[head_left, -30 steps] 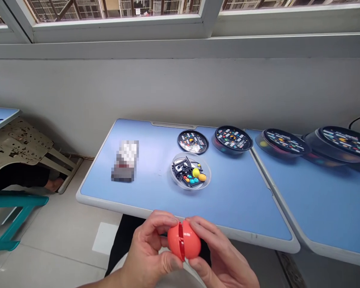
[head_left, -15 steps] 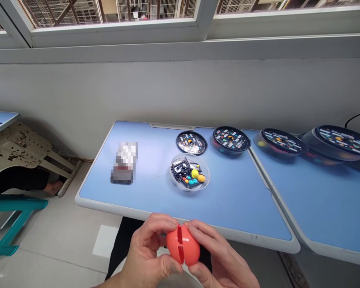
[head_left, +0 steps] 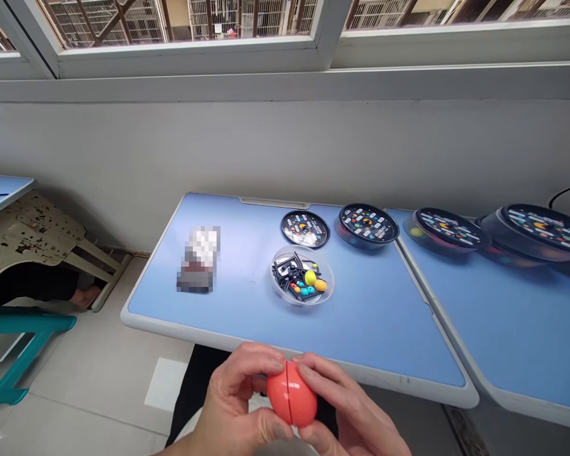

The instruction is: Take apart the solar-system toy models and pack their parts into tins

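Note:
Two orange-red plastic half-spheres meet as a ball (head_left: 292,394) just off the table's front edge, a thin seam running down between them. My left hand (head_left: 240,402) is closed on the left half, thumb below and fingers on top. The right half is pinched by my right hand (head_left: 346,405) in the same way. On the table beyond sits a round clear container (head_left: 326,296) holding black rods and yellow, orange, teal and red beads and balls. Behind it lies a round black printed lid (head_left: 305,228).
The blue table (head_left: 237,297) carries a blurred-out item (head_left: 199,259) at left. A lidded round container (head_left: 368,225) stands at the back right. More lidded containers (head_left: 449,231) line the adjoining table (head_left: 517,329). A teal stool (head_left: 23,354) and another person's foot (head_left: 86,296) are at left.
Both hands have pressed the two half-spheres together. The wide gap between them has narrowed to a thin seam. The view has shifted slightly.

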Available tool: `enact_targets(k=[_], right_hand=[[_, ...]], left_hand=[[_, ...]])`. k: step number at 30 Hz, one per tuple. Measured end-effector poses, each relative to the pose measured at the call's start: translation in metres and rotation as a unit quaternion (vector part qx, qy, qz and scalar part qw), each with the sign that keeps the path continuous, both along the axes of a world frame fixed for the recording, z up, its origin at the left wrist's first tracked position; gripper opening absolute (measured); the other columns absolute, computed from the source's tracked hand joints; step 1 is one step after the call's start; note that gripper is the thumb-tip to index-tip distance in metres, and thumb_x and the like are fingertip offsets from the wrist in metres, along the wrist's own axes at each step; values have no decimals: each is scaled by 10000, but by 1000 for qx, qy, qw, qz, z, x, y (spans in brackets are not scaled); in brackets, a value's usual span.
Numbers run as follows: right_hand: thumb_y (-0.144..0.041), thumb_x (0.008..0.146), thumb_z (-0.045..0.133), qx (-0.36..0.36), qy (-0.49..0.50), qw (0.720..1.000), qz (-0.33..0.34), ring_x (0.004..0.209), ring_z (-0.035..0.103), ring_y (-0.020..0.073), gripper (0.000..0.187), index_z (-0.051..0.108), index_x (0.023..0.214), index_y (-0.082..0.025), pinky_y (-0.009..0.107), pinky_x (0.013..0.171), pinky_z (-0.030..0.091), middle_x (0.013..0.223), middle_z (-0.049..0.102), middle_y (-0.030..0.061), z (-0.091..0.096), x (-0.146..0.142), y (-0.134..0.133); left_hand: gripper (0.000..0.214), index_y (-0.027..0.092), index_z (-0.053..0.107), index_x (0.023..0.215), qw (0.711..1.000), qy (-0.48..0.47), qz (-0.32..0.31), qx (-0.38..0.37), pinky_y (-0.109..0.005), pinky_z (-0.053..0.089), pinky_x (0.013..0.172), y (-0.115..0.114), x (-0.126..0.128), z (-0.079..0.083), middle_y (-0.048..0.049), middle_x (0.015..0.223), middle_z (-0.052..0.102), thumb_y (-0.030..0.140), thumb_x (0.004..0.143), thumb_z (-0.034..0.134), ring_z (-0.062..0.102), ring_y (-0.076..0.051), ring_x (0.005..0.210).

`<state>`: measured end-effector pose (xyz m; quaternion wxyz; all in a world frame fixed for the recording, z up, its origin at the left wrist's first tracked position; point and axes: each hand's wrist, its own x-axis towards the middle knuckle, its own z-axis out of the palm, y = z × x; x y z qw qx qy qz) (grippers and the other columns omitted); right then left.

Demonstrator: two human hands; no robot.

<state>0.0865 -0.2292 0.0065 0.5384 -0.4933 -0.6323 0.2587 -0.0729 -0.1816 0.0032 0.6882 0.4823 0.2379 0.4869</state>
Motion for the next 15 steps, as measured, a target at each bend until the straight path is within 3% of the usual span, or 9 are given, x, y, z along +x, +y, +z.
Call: enact_targets(k=[8,15], right_hand=[[-305,770,659,-6,10,1000,12,916,659,253,372,625,1139,-274,307,748,573,1074,659,91,0,1,1],[-297,772,658,-9,15,1000,20,931,652,249,377,617,1145,-271,300,743,576,1077,654,98,-1,2,0]], left_hand=[[427,317,643,1035,1000,7,3,2,-225,496,737,0,0,-1,-32,969,591,293,629,770,586,-169,887],[433,330,641,1050,999,24,6,30,-273,517,737,-1,0,-3,-49,979,581,302,636,762,586,-206,908]])
